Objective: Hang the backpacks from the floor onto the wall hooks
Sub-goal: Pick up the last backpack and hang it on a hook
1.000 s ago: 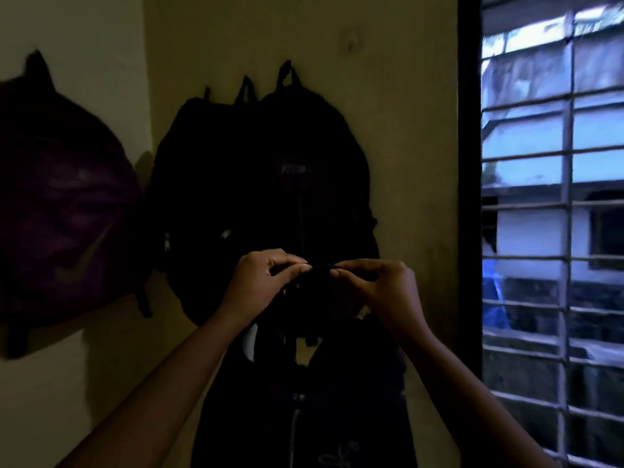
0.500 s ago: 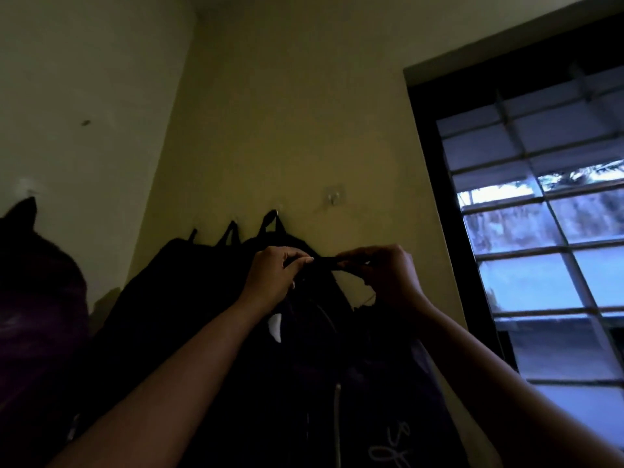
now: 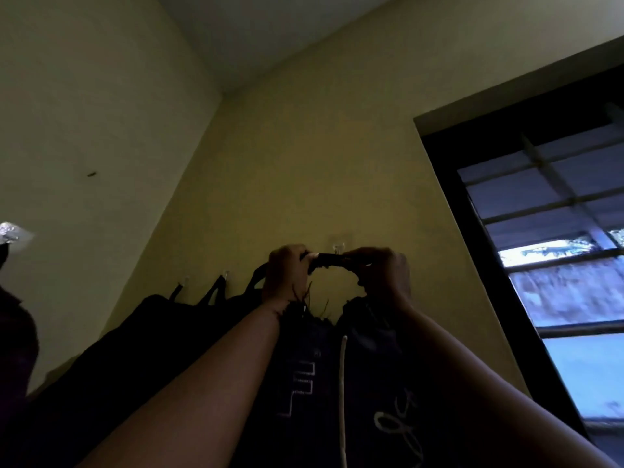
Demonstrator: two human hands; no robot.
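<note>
Left hand (image 3: 285, 275) and right hand (image 3: 385, 275) each pinch end of top loop (image 3: 332, 260) of dark backpack (image 3: 320, 383), loop taut between them, right under clear hook (image 3: 338, 246) on wall; cannot tell if caught. Raise loop over hook tip, lower slowly, release only when weight hangs

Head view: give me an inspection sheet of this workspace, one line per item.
Surface: yellow wall with a clear hook.
Job's things: dark backpack held up, its loop stretched level with the hook; cannot tell whether it has caught. Other backpacks hang to the left.
Clutter: nothing seen.
Hands: left hand and right hand each pinch an end of the loop.
Cables: nothing seen, only a white cord on the backpack.
Surroundings: barred window on the right; dim room.
</note>
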